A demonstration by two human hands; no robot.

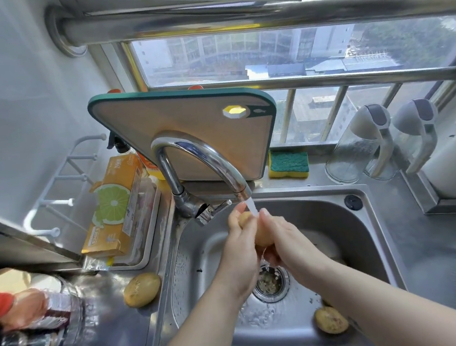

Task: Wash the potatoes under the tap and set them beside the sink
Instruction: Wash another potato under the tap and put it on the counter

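Under the running tap (pixel 202 158), over the steel sink (pixel 371 242), a person's two bare hands cup one potato (pixel 261 234) between them. The left hand (pixel 240 256) wraps the near-left side with its fingers (pixel 233 219) pressed together and curled upward; the right hand (pixel 288 240) closes over the other side, fingers (pixel 266 217) likewise together, their tips meeting the stream of water (pixel 252 207) just above the potato's top. Only a narrow strip of it shows between the palms — pale yellow-tan, smooth-skinned, glistening wet.

It looks firm and fairly dense, not fragile, but the wet skin is likely slippery, so a full wrap of palm and fingers around its widest part seems safer than a fingertip pinch.

Below the wrists, water drips toward the drain strainer (pixel 270 281). Down past the right forearm, a second potato (pixel 331 319) lies in the basin — duller, speckled with dark dirt, probably not yet washed. Well to the left of the left hand, a third potato (pixel 142 290) rests on the counter (pixel 119 327) just beside the sink rim, cleaner and golden, with a few scuffs.
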